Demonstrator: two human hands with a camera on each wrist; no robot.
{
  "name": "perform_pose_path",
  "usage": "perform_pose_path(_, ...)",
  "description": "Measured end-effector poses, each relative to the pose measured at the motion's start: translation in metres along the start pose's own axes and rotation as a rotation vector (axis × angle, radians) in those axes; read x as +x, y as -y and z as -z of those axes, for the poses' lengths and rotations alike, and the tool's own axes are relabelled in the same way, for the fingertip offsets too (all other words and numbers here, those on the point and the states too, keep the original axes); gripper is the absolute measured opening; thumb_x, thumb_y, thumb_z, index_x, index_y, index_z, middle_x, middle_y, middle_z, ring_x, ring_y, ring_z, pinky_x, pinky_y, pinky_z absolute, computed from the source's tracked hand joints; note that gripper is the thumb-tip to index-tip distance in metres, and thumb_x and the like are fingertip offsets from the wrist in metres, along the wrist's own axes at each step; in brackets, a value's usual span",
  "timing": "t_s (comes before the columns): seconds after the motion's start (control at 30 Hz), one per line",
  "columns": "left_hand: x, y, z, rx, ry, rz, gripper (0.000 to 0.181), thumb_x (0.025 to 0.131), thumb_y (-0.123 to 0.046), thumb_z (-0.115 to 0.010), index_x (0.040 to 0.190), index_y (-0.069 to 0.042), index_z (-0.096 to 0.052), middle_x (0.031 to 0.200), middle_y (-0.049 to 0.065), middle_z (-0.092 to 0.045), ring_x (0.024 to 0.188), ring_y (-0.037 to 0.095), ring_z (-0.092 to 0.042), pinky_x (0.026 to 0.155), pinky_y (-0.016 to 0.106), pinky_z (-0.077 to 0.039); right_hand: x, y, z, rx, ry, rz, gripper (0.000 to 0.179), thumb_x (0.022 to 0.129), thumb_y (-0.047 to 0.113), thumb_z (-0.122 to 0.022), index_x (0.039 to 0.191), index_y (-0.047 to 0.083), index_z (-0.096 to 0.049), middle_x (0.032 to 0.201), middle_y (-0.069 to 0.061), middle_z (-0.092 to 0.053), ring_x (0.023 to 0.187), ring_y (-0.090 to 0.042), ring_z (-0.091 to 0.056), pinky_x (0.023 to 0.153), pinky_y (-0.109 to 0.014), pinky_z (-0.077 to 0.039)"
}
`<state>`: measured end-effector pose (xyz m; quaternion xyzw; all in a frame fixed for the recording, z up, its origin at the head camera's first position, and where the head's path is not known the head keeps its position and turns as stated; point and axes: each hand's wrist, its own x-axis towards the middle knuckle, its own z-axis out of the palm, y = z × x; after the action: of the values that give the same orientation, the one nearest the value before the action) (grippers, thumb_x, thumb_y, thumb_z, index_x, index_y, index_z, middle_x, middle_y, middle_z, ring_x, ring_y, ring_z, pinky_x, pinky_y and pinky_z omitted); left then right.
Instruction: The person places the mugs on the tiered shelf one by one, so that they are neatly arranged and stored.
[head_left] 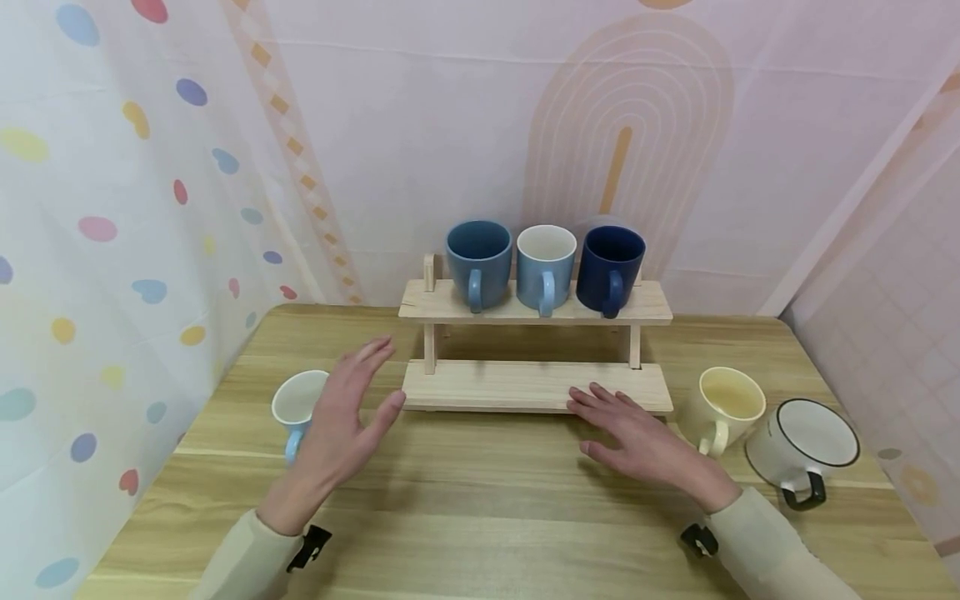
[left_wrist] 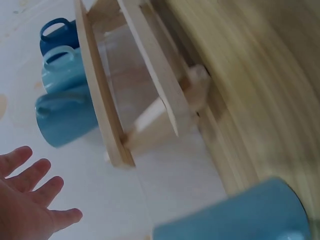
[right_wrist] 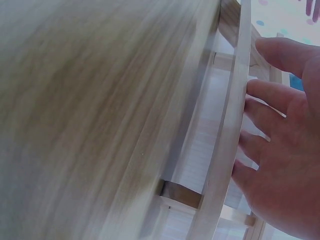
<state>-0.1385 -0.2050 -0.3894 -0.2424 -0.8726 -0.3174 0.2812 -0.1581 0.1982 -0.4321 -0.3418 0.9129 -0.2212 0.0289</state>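
A two-tier wooden rack point(head_left: 525, 387) stands at the back of the table. On its upper shelf, from left to right, sit a teal mug point(head_left: 480, 258), a light blue mug point(head_left: 545, 267) and a navy mug point(head_left: 611, 265). My left hand point(head_left: 341, 425) hovers left of the rack with fingers spread, holding nothing; it partly covers a light blue mug with a white inside point(head_left: 297, 402) on the table. My right hand point(head_left: 637, 437) has its straight fingers at the front edge of the lower shelf, fingertips right at the wood in the right wrist view.
To the right of the rack stand a cream mug point(head_left: 726, 404) and a white mug with a black rim and handle point(head_left: 806, 442). Patterned curtains point(head_left: 420, 125) hang close behind the wooden table point(head_left: 480, 517) and along both its sides.
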Motion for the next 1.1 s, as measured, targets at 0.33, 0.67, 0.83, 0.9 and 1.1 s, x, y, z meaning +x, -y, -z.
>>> perform_pose_path(0.33,-0.022,0.024,0.027,0.087,-0.068,-0.017,0.056,0.103,-0.038,-0.057,0.142,0.003,-0.057,0.150,0.020,-0.054,0.139,0.043,-0.047,0.123,0.061,-0.021,0.000,0.001,0.002,0.005,0.015,-0.010,0.057,0.102,0.026,-0.065,0.152,0.002,-0.050,0.163,-0.012,-0.040,0.152,-0.040,-0.030,0.122,-0.062,-0.022)
perform_pose_path(0.67,-0.041,0.044,0.054,0.136,-0.098,0.056,0.055,0.096,-0.027,-0.067,0.143,0.001,-0.057,0.149,0.022,-0.053,0.132,0.048,-0.047,0.113,0.049,-0.035,0.001,0.003,0.002,0.012,0.009,-0.002,0.057,0.102,0.025,-0.065,0.152,0.002,-0.050,0.163,-0.012,-0.040,0.152,-0.040,-0.029,0.122,-0.062,-0.022)
perform_pose_path(0.83,-0.051,0.047,0.064,0.114,-0.051,0.177,0.059,0.095,-0.021,-0.071,0.147,-0.002,-0.053,0.154,0.021,-0.048,0.138,0.050,-0.042,0.114,0.062,-0.033,0.000,0.002,0.002,0.015,0.011,-0.002,0.057,0.102,0.026,-0.065,0.152,0.003,-0.050,0.163,-0.012,-0.040,0.152,-0.040,-0.029,0.122,-0.062,-0.022)
perform_pose_path(0.9,-0.056,0.049,0.067,0.081,-0.033,0.238,0.059,0.095,-0.019,-0.071,0.149,-0.004,-0.052,0.156,0.020,-0.045,0.140,0.049,-0.040,0.112,0.067,-0.032,0.000,0.002,0.002,0.016,0.011,-0.003,0.057,0.102,0.026,-0.065,0.153,0.003,-0.050,0.163,-0.012,-0.040,0.152,-0.040,-0.029,0.122,-0.061,-0.022)
perform_pose_path(1.1,-0.069,0.053,0.078,-0.022,-0.005,0.385,0.058,0.102,-0.015,-0.062,0.156,-0.006,-0.044,0.157,0.026,-0.042,0.145,0.045,-0.036,0.121,0.052,-0.028,0.000,0.002,0.002,0.021,0.012,-0.004,0.057,0.102,0.025,-0.065,0.153,0.003,-0.050,0.163,-0.012,-0.040,0.152,-0.040,-0.029,0.122,-0.061,-0.021)
